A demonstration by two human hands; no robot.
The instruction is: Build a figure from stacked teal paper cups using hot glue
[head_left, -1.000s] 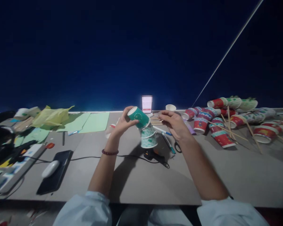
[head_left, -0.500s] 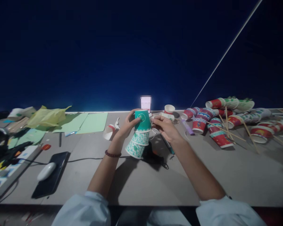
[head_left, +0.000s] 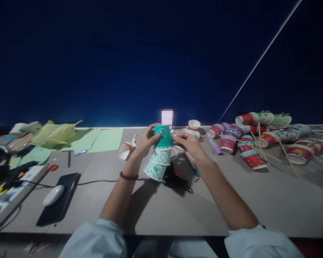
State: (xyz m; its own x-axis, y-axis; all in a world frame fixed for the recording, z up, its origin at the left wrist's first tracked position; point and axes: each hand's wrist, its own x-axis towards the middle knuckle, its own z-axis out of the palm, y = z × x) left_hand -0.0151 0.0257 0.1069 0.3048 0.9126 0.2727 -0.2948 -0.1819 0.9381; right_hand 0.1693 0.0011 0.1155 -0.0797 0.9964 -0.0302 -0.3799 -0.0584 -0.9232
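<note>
green paper cups (head_left: 159,154), three joined bottom-up in a tilted chain, hang above the grey worktop (head_left: 150,211) at its middle, held clear of the surface. the left hand (head_left: 144,143) comes up from a raised forearm with a dark bead bracelet (head_left: 129,176) at the wrist; its grip is clamped on the top cup, thumb across the front, fingers behind. the right hand (head_left: 190,145) reaches in from the right with the forearm angled across the worktop, its fingertips pinched together at the top cup's right side; what they pinch is too small to tell. both sleeves are pale blue.

just beneath the cups lies a black tool with a cord (head_left: 174,179). red patterned cups (head_left: 244,143) with wooden sticks lie heaped at the right, green paper sheets (head_left: 102,139) at the left rear, a white mouse (head_left: 52,195) on a dark pad near the left edge.
</note>
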